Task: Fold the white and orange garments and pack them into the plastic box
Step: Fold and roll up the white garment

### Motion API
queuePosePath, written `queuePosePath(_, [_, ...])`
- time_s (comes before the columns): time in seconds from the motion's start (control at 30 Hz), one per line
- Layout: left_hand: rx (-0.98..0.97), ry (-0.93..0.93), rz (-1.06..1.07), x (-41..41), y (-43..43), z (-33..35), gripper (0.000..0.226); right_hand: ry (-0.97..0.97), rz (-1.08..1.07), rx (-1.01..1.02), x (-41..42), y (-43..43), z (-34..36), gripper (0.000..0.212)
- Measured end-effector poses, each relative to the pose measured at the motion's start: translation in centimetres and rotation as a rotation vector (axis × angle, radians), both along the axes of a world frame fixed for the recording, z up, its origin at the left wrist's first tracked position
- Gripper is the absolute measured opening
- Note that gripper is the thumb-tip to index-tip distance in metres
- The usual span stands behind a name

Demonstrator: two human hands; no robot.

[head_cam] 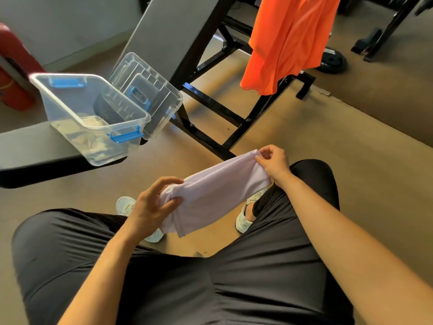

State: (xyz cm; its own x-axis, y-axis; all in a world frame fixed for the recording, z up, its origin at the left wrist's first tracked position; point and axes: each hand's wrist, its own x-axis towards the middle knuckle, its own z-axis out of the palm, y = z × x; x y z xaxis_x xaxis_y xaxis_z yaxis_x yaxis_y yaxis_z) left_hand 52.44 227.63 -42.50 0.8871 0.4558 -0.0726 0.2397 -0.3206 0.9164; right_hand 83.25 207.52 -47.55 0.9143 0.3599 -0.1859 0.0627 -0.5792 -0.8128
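Observation:
A white garment (pixel 215 191), folded into a long strip, stretches between both hands above my lap. My left hand (pixel 153 202) grips its lower left end, where loose fabric hangs down. My right hand (pixel 273 161) pinches its upper right corner. The orange garment (pixel 288 41) hangs over a black frame at the top right, away from both hands. The clear plastic box (pixel 70 106) with blue latches stands open on a grey bench at the left. Its clear lid (pixel 150 95) leans against its right side.
A grey bench (pixel 30 148) carries the box. A black metal frame (pixel 210 102) with an inclined grey pad (pixel 168 29) stands ahead. A red cylinder (pixel 11 66) is far left, and a black weight plate (pixel 331 62) lies on the brown floor at top right.

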Motion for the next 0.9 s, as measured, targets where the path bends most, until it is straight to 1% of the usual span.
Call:
queuePosePath(0.1, [0.062, 0.074, -0.096, -0.1, -0.1, -0.4, 0.026, -0.010, 0.011, -0.024, 0.0, 0.0, -0.3, 0.019])
queuePosePath(0.2, [0.061, 0.067, -0.131, -0.3, 0.2, -1.1, 0.026, 0.015, -0.006, -0.018, 0.0, 0.1, -0.4, 0.023])
queuePosePath(0.3, [0.003, 0.050, -0.070, -0.3, 0.8, -2.1, 0.024, 0.018, -0.030, 0.001, -0.2, 0.0, 0.0, 0.022])
queuePosePath(0.47, [-0.061, 0.101, 0.153, 0.4, 1.6, -4.4, 0.022, -0.006, 0.006, 0.099, -1.7, 0.1, 1.6, 0.012])
queuePosePath(0.57, [-0.121, 0.136, 0.243, 0.9, 1.6, -4.8, 0.022, -0.007, 0.048, 0.139, -3.3, 0.8, 2.7, 0.015])
queuePosePath(0.63, [-0.169, 0.135, 0.261, 1.2, 1.3, -4.9, 0.025, -0.027, 0.091, 0.149, -4.8, 1.6, 3.4, 0.017])
queuePosePath(0.77, [-0.259, 0.124, 0.245, 1.5, 0.7, -4.7, 0.031, -0.097, 0.180, 0.187, -8.3, 3.3, 4.0, 0.013])
queuePosePath(0.9, [-0.330, 0.103, 0.221, 1.8, 0.0, -4.7, 0.037, -0.135, 0.251, 0.189, -11.4, 4.6, 3.5, 0.018])
